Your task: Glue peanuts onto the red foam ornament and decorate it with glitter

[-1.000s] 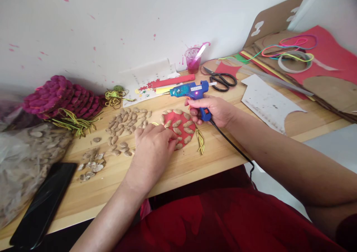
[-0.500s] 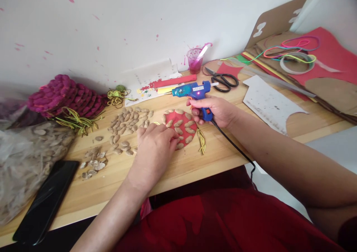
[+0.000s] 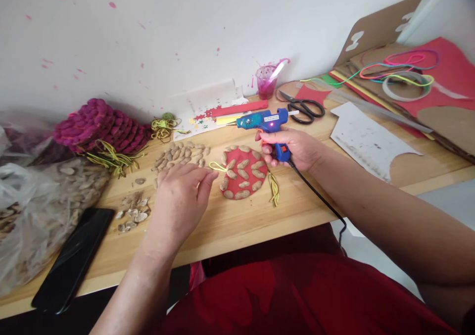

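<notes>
A red felt disc [image 3: 248,173] lies on the wooden table [image 3: 260,216], with several peanut shells glued on it and a yellow loop at its left edge. My right hand [image 3: 293,147] is wrapped round the handle of a blue glue gun [image 3: 264,121], held just behind the disc with its nozzle pointing left. My left hand [image 3: 181,196] hovers palm down to the left of the disc, fingers stretched out and holding nothing. A pile of loose peanut shells [image 3: 178,155] lies just beyond that hand.
A black phone [image 3: 72,259] lies at the front left beside a plastic bag of shells [image 3: 33,211]. Magenta woven pieces [image 3: 100,127] sit at the back left. Black scissors [image 3: 304,108], a pink cup [image 3: 266,80], cardboard and red sheets [image 3: 426,82] fill the right.
My left hand has lifted off the red disc and drawn back to the left, leaving the disc uncovered. The glue gun stays in my right hand.
</notes>
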`<state>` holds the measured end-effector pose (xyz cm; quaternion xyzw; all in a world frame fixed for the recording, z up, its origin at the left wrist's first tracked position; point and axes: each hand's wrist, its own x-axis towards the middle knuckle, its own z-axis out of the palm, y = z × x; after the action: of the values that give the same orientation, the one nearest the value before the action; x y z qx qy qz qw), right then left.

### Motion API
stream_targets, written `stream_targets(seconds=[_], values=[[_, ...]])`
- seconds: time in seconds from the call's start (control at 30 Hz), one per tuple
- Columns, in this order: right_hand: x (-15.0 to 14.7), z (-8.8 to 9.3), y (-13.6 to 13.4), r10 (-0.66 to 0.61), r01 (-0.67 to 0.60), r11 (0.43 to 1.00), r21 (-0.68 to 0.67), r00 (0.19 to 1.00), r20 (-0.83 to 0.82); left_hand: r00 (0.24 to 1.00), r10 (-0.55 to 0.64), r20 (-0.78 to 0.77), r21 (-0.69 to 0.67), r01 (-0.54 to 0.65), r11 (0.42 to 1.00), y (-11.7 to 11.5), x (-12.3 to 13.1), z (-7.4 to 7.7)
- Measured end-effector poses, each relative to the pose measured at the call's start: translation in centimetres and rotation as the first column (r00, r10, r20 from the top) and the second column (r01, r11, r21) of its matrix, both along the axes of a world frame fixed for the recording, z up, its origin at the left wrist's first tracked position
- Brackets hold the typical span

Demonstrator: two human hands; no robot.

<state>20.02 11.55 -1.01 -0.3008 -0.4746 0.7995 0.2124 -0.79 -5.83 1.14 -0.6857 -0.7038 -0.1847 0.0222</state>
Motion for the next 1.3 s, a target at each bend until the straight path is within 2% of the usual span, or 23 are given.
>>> stream_targets(seconds=[0.17, 0.37, 0.53, 0.77, 1.03, 1.2, 1.3], values=[[0.0, 0.0, 0.0, -0.023, 0.023, 0.999, -0.024, 1.0, -0.007, 0.999, -0.007, 0.039, 0.02, 0.007, 1.0, -0.7, -0.4, -0.7], [0.0, 0.2, 0.0, -0.039, 0.04, 0.999, -0.033, 0.999, 0.017, 1.0, -0.005, -0.01, 0.023, 0.005, 1.0, -1.0, -0.2, -0.6], [0.0, 0.3, 0.1, -0.044, 0.045, 0.998, -0.043, 0.999, 0.025, 0.997, -0.054, 0.048, 0.085, 0.05, 0.995, -0.8, 0.5, -1.2], [0.0, 0.2, 0.0, -0.05, 0.051, 0.997, -0.05, 0.998, 0.031, 0.991, -0.11, 0.072, 0.046, 0.107, 0.993, -0.7, 0.8, -1.5], [0.0, 0.5, 0.0, -0.093, 0.095, 0.994, -0.052, 0.995, 0.039, 0.995, -0.025, 0.097, 0.102, 0.015, 0.995, -1.3, -0.3, -1.4], [0.0, 0.6, 0.1, -0.146, 0.147, 0.988, -0.056, 0.989, 0.03, 0.997, 0.06, 0.052, 0.09, -0.065, 0.994, -2.6, -2.0, -1.0], [-0.1, 0.6, 0.0, -0.153, 0.155, 0.985, -0.069, 0.988, 0.034, 0.986, 0.157, 0.064, 0.07, -0.162, 0.984, -3.6, -3.2, -0.8]])
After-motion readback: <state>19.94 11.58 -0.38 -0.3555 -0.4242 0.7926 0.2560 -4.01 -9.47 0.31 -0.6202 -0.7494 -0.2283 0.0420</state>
